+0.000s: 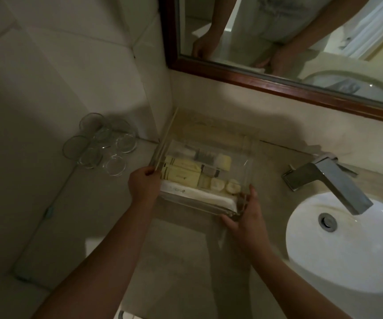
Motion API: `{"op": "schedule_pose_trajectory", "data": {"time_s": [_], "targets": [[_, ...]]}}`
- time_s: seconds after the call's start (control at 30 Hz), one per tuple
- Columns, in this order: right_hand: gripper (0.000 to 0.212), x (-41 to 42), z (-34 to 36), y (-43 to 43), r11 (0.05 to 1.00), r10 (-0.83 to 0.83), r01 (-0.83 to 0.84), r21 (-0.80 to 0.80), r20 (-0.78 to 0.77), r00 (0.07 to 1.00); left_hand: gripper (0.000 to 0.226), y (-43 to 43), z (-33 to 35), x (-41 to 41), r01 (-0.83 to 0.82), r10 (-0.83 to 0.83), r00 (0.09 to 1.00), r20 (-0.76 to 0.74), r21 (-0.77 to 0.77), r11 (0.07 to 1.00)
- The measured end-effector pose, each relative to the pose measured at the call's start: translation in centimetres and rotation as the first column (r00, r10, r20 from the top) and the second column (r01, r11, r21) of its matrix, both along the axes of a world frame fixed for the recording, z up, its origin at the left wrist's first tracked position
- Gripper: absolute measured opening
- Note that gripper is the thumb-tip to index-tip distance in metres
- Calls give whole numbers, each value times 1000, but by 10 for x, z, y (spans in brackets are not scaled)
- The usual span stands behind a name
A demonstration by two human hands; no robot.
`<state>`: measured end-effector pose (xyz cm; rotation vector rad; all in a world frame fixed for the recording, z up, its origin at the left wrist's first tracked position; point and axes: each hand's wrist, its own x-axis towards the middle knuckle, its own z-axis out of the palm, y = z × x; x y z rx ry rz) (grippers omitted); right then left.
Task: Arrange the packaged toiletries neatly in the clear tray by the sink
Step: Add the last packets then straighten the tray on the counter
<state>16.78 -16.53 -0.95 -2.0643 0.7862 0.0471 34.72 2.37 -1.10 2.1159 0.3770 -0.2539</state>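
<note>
I've got both hands on the clear tray [248, 162], which sits on the beige counter [181, 249] in the corner, left of the white sink [347, 254] and just below the wood-framed mirror [278, 86]. My left hand [143, 185] is curled around the tray's near-left edge, thumb over the rim. My right hand [245, 215] grips the near-right corner, fingers wrapped on the wall. Inside, pale yellow packets [181, 173] lie in rows, each with a small dark logo I can't read. A white packet [197, 195] lies along the front wall; its tiny print is too blurred to make out. Two round yellowish pieces [225, 185] sit at the right, and greyish packets [199, 155] lie further back. The chrome faucet [333, 180] reaches over the sink. Left of the tray, a cluster of glasses [103, 143] stands on the counter, well apart from my hands.
</note>
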Motion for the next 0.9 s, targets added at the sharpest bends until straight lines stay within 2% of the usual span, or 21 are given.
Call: {"op": "schedule_pose_trajectory", "data": {"time_s": [0.13, 0.3, 0.47, 0.63, 0.9], "targets": [[113, 11, -3, -3, 993, -115, 115, -17, 7, 993, 33, -2, 2, -1, -48, 46, 999, -13, -131, 990], [112, 24, -3, -9, 982, -127, 124, -144, -14, 992, 51, -8, 3, -9, 33, -28, 999, 24, -225, 974], [112, 29, -7, -18, 987, -91, 85, -134, -35, 995, 51, -12, -9, -4, 112, -103, 993, 51, -224, 968], [111, 42, -11, -25, 988, -119, 113, -109, -54, 991, 73, -17, -28, 3, 82, -74, 996, 47, -197, 977], [104, 46, -16, -33, 991, -113, 108, -78, -58, 992, 82, -24, -39, 7, 55, -43, 997, 58, -225, 973]]}}
